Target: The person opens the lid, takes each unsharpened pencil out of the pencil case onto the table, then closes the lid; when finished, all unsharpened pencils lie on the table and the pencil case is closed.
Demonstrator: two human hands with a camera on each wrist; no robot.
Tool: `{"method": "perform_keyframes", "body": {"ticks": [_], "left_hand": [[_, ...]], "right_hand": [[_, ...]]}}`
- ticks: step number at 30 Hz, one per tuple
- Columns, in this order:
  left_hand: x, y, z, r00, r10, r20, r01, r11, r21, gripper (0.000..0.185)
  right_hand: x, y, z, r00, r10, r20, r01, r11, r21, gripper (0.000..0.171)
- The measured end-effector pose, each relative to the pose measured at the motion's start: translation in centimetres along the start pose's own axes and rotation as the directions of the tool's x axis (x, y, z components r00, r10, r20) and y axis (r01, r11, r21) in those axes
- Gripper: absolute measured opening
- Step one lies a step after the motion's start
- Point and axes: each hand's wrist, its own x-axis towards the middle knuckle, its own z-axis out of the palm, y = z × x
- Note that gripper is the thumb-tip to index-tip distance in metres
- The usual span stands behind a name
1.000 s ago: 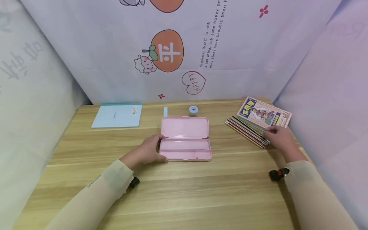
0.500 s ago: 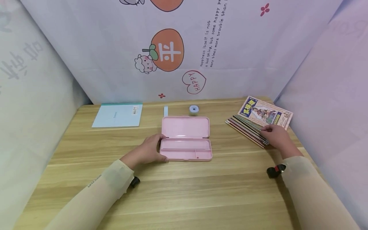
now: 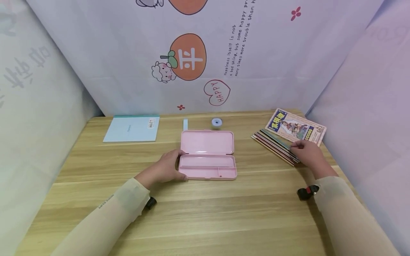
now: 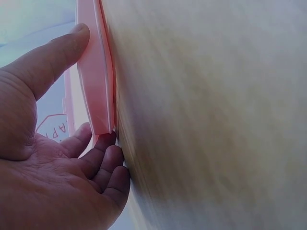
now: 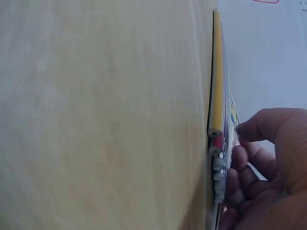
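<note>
The left hand (image 3: pixel 166 167) holds the left end of the open pink pencil case (image 3: pixel 207 153) at the counter's (image 3: pixel 205 213) middle, while the right hand's (image 3: pixel 307 153) fingers curl onto the near ends of the pencils (image 3: pixel 273 145) at far right.

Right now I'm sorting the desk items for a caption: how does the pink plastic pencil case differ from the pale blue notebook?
The pink plastic pencil case lies open, lid folded back; the pale blue notebook lies shut. The pencil case sits mid-table with the left hand gripping its left end; the notebook lies at the back left, untouched. The case has moulded compartments; the notebook is a flat cover with a barcode sticker. Both are rectangular and lie flat on the wooden table.
</note>
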Motion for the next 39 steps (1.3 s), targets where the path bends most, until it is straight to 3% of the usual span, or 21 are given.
{"method": "perform_keyframes", "body": {"ticks": [3,8,13,17,24,32,39], "left_hand": [[-0.1,-0.2,0.0,1.0,-0.004,-0.003,0.004,1.0,-0.003,0.092],[-0.3,-0.4,-0.1,1.0,-0.017,-0.006,0.017,1.0,-0.004,0.093],[-0.4,-0.6,-0.1,1.0,-0.025,-0.007,0.025,1.0,-0.011,0.094],[-0.4,-0.8,0.0,1.0,-0.017,-0.009,0.016,1.0,-0.016,0.093],[-0.2,-0.7,0.1,1.0,-0.009,-0.014,0.008,1.0,-0.019,0.091],[0.2,-0.2,-0.1,1.0,0.025,-0.017,-0.025,1.0,-0.008,0.091],[0.5,-0.6,-0.1,1.0,0.018,-0.013,-0.018,1.0,0.004,0.093]], "right_hand": [[-0.1,-0.8,0.4,0.998,-0.029,-0.057,0.032,0.999,0.043,0.047],[-0.7,-4.2,1.5,0.977,-0.139,-0.163,0.158,0.982,0.106,0.041],[-1.5,-8.6,3.6,0.945,-0.28,-0.167,0.302,0.946,0.12,0.03],[-2.4,-12.4,6.4,0.924,-0.359,-0.13,0.377,0.915,0.148,0.023],[-4.4,-17.2,10.7,0.886,-0.462,0.041,0.448,0.875,0.185,0.018],[-5.3,-18.1,12.3,0.888,-0.443,0.119,0.423,0.892,0.161,0.015],[-5.7,-18.2,13.0,0.873,-0.451,0.185,0.432,0.892,0.136,0.016]]}}
